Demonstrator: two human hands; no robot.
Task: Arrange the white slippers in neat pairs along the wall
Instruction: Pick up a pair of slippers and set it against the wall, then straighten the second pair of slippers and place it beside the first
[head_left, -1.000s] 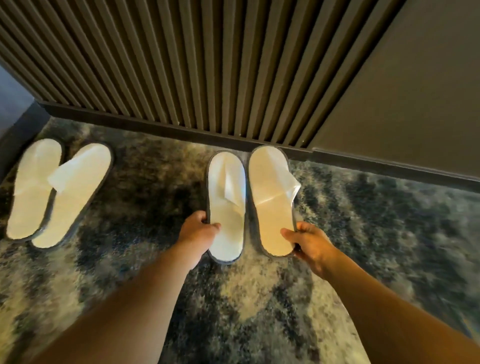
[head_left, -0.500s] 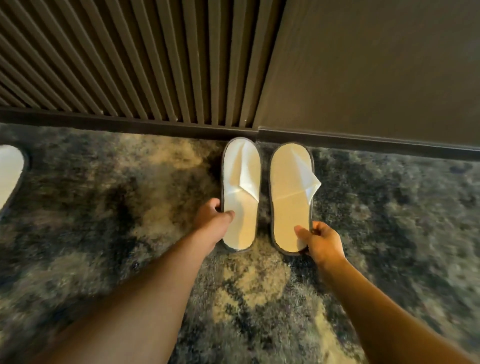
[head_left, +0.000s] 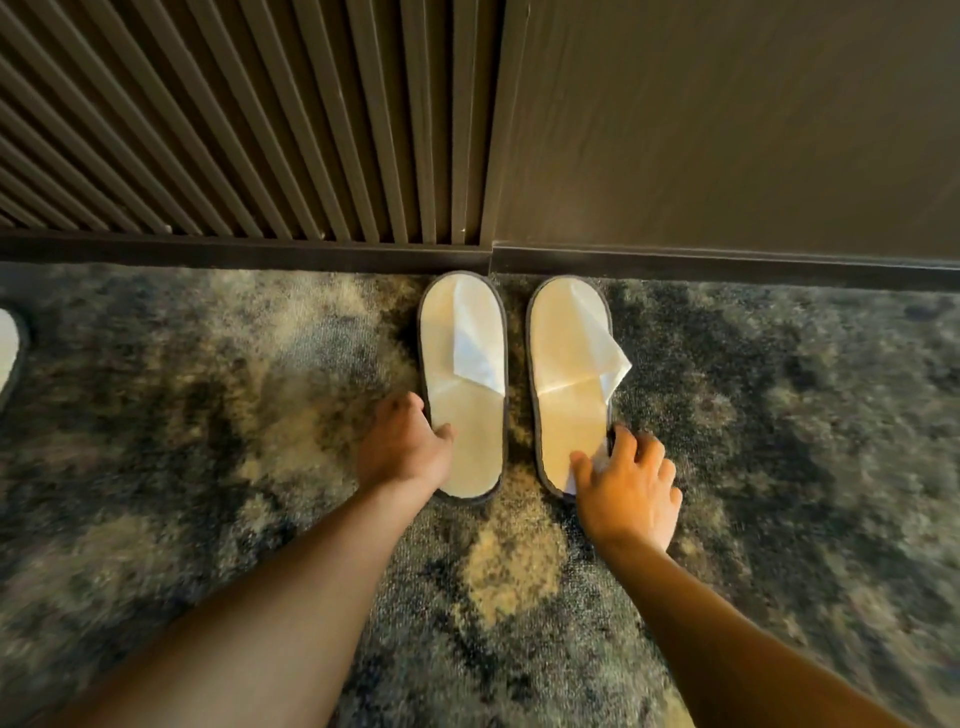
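Observation:
Two white slippers with grey rims lie side by side on the carpet, toes against the dark baseboard (head_left: 727, 262). My left hand (head_left: 402, 447) holds the left slipper (head_left: 467, 415) at its left edge near the heel, thumb on the insole. My right hand (head_left: 626, 483) rests at the heel of the right slipper (head_left: 566, 353), thumb on the insole, with the fingers spread apart beside its right edge and on the carpet. The right slipper's strap sticks out past its right side.
A sliver of another white slipper (head_left: 8, 348) shows at the far left edge. A slatted wood wall (head_left: 234, 130) meets a plain brown panel (head_left: 727, 130) right above the pair. Mottled grey and tan carpet (head_left: 779, 415) spreads to both sides.
The pair has slid right along the wall and up against the baseboard. The other pair has almost left the view. My right hand's fingers have spread from a pinch.

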